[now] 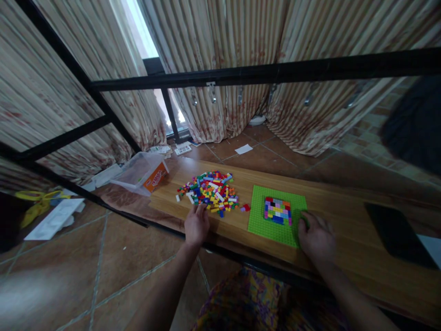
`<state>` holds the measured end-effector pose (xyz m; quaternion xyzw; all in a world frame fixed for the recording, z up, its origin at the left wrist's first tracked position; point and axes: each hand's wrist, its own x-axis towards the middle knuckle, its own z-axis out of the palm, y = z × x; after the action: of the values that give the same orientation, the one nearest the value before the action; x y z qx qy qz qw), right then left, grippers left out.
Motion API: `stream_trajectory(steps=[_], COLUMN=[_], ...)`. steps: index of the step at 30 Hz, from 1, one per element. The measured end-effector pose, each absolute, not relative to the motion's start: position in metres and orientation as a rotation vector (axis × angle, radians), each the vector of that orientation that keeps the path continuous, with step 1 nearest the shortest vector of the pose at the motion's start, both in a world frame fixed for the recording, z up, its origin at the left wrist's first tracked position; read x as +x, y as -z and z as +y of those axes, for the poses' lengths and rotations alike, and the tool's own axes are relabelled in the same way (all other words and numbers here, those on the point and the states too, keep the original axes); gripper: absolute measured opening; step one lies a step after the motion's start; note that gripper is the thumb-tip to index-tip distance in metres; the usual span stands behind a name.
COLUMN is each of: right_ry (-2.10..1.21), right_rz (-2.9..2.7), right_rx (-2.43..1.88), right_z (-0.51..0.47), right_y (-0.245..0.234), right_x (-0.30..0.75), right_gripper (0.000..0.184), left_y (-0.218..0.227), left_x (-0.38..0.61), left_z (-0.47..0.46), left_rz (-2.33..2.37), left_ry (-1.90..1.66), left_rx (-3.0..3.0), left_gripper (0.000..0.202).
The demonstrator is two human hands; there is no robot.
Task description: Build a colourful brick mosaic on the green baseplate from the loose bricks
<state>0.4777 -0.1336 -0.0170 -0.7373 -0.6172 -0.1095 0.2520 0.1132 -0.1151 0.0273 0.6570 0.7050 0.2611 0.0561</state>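
Observation:
A loose pile of small toy building bricks (215, 191) in many colours lies on a wooden table. My left hand (197, 225) is at the pile's near edge, its fingers drawn together and touching down among the bricks. Whatever is between those fingertips is too small to tell. To the right lies a green studded baseplate (257, 220) with a multicoloured block of bricks (277, 210) built near its middle. Around the baseplate's right edge, my right hand (316, 236) is curled, thumb and fingers gripping there. Two or three red and purple bricks (245, 208) sit between pile and baseplate.
The wooden table (344, 220) is long and narrow. A clear plastic box (141, 172) with an orange label stands at its left end. A dark flat panel (396, 234) lies at the right. Black metal bars (241, 77) cross beyond, before striped curtains (234, 37).

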Motion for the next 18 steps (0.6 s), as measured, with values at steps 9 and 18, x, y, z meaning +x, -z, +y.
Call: stream_trajectory(steps=[9,18], right_ry=[0.263,0.263], right_rz=[-1.684,-1.665], right_rx=[-1.997,-2.003], right_z=[-0.133,-0.133], right_y=[0.016,0.017], right_x=[0.478,0.477], right_gripper=[0.035,0.035], left_y=[-0.032,-0.038], left_x=[0.113,0.111], left_z=[-0.1,-0.093], left_rz=[2.104,2.064], left_ry=[-0.462,-0.362], left_rx=[2.141,2.123], left_gripper=[0.036,0.035])
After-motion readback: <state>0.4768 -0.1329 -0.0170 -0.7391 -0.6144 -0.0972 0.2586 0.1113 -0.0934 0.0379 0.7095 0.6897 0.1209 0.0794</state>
